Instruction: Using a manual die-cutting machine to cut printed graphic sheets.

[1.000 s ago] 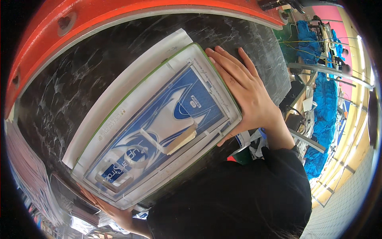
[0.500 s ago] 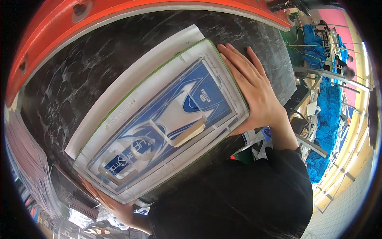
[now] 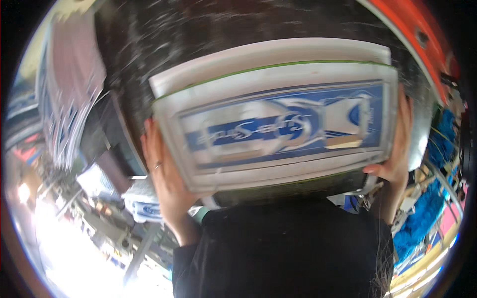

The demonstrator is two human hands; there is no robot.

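A flat rectangular template (image 3: 278, 74) with a clear window over a blue and white printed design (image 3: 298, 130), a green edge and a small beige piece (image 3: 343, 141) is held level in the middle of the view, blurred by motion. A white sheet (image 3: 268, 48) sticks out behind its far edge. My left hand (image 3: 170, 169) grips the template's left end, fingers along its side and a ring on one of them. My right hand (image 3: 396, 149) grips the right end, thumb at the near corner.
A dark marbled worktop (image 3: 208, 22) lies beyond, edged by a red frame (image 3: 417, 27) at the upper right. A pile of sheets (image 3: 72, 74) is at upper left. Blue cloth (image 3: 422, 223) and metal rails (image 3: 444, 184) show at the right; a bright, cluttered area fills the lower left.
The whole view has swung round: the template now runs nearly crosswise instead of diagonally, and the red frame has moved to the right. Both my hands still grip the template's ends.
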